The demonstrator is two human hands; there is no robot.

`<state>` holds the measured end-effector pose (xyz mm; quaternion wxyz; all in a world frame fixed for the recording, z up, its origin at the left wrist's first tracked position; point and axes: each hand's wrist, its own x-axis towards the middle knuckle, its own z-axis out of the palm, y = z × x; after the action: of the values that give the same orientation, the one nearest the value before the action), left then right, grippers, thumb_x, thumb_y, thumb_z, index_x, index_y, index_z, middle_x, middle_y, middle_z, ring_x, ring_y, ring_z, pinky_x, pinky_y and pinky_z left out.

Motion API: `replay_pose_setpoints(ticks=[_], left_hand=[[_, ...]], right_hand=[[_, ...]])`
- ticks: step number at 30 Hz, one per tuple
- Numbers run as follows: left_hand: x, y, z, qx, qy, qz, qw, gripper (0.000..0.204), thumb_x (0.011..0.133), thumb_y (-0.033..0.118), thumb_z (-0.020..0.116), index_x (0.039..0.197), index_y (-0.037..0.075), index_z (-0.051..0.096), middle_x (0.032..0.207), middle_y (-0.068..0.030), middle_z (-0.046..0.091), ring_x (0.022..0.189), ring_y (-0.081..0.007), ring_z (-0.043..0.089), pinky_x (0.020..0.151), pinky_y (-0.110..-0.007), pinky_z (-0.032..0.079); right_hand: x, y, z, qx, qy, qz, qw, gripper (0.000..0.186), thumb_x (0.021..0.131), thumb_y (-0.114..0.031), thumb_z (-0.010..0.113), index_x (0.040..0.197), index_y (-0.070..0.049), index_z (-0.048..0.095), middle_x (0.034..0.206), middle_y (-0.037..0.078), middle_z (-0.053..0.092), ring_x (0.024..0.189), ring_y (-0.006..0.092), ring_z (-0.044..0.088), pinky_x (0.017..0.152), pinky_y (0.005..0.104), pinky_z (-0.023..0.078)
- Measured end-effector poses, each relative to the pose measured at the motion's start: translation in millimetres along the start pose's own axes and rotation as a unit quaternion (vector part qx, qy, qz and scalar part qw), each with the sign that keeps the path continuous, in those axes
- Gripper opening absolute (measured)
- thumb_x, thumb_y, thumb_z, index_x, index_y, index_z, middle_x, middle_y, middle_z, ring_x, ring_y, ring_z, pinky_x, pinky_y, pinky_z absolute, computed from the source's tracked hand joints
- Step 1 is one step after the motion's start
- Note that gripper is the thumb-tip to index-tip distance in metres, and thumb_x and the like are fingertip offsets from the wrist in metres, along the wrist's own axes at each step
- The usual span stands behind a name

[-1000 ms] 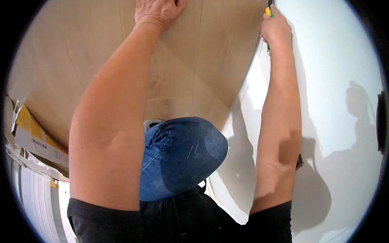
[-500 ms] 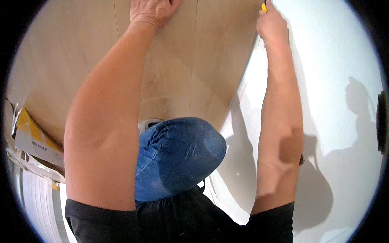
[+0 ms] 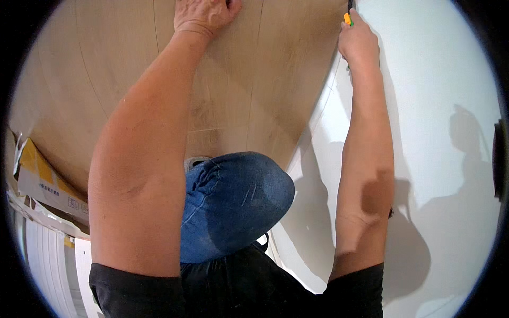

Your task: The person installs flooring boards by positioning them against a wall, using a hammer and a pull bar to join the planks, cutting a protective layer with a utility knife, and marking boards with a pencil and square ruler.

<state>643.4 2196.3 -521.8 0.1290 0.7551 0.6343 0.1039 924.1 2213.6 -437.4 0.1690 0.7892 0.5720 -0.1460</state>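
Observation:
My left hand [image 3: 204, 16] rests on the light wood-plank floor [image 3: 228, 79] at the top of the view; most of its fingertips are cut off by the frame edge. My right hand [image 3: 359, 42] grips a slim tool [image 3: 348, 18] with yellow, green and black parts, held along the floor's right edge, against the white wall [image 3: 435, 69]. The tool's far end is cut off and its lower part is mostly covered by my hand. My bent knee [image 3: 246, 196] in blue jeans is low between my forearms.
An open, torn cardboard carton [image 3: 47, 180] with yellow and white panels lies at the left. Pale ribbed panels [image 3: 45, 259] stand below it at the lower left. A dark object [image 3: 497, 159] is at the far right rim. Shadows fall across the wall.
Half a second ago both hands were a little farther up the view; they are now slightly lower, close to where they were a second ago. The right hand still holds the tool.

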Motion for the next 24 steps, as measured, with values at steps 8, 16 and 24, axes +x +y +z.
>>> replay_pose_setpoints(ticks=[8, 16, 24], left_hand=[[-2, 1, -12, 0.002, -0.051, -0.006, 0.999, 0.060, 0.100, 0.034, 0.043, 0.155, 0.012, 0.043, 0.168, -0.0119, 0.027, 0.158, -0.0279, 0.017, 0.129, -0.045, 0.008], [-3, -4, -6, 0.008, -0.079, -0.019, 0.997, 0.061, 0.102, 0.037, 0.040, 0.158, 0.012, 0.039, 0.171, -0.0099, 0.021, 0.159, -0.0265, 0.011, 0.130, -0.044, 0.004], [-5, -3, -19, 0.000, -0.099, -0.031, 0.995, 0.061, 0.102, 0.037, 0.039, 0.158, 0.011, 0.039, 0.171, -0.0104, 0.021, 0.159, -0.0266, 0.011, 0.130, -0.044, 0.004]], right_hand=[[-12, -7, -8, 0.026, -0.040, 0.028, 0.998, 0.049, 0.105, -0.023, 0.053, 0.153, -0.015, 0.048, 0.121, 0.021, 0.071, 0.092, 0.0344, 0.072, 0.085, 0.0429, 0.058], [-14, -11, -12, 0.024, -0.056, 0.015, 0.998, 0.051, 0.102, -0.015, 0.053, 0.152, -0.010, 0.047, 0.124, 0.024, 0.070, 0.114, 0.0390, 0.069, 0.100, 0.0470, 0.054], [-26, -15, -16, -0.003, -0.066, 0.008, 0.998, 0.050, 0.104, -0.016, 0.051, 0.153, -0.010, 0.046, 0.124, 0.025, 0.070, 0.113, 0.0385, 0.069, 0.100, 0.0459, 0.055]])
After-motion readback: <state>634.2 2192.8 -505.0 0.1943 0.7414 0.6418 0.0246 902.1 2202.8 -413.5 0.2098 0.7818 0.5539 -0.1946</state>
